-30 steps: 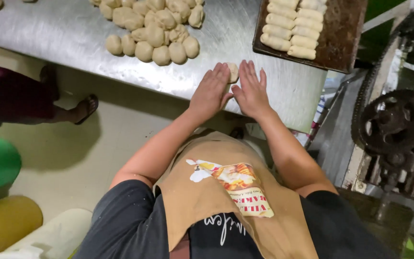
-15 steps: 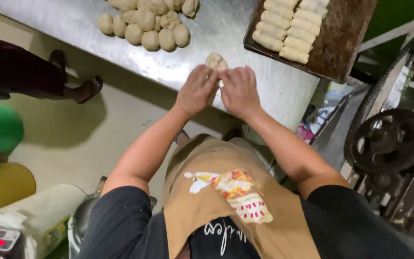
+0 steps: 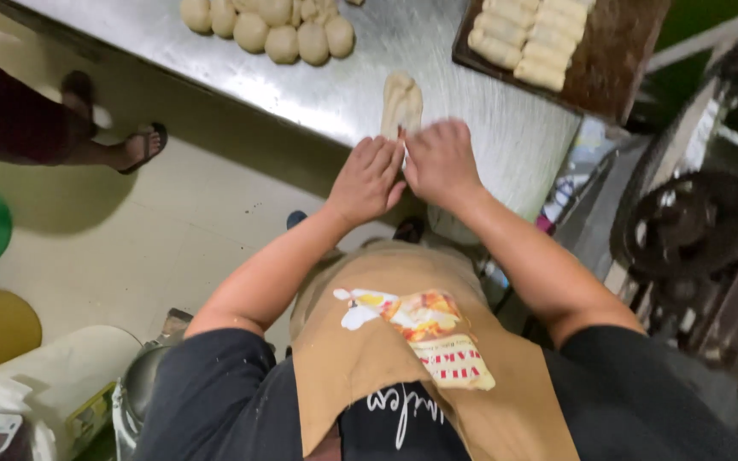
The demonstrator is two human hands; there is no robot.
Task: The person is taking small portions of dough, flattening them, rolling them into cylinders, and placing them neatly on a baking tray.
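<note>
Dough balls (image 3: 277, 26) on steel table (image 3: 215, 60) — tray (image 3: 617, 60) of shaped rolls (image 3: 527, 38) — flywheel machine (image 3: 694, 230) alongside.

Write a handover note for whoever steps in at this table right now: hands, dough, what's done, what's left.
Left hand and right hand: side by side, pressing the near end of a flattened dough strip on the steel table.
Done: shaped rolls lined up on the dark tray, far right.
Left: this strip is unrolled; a pile of dough balls waits far left.
</note>
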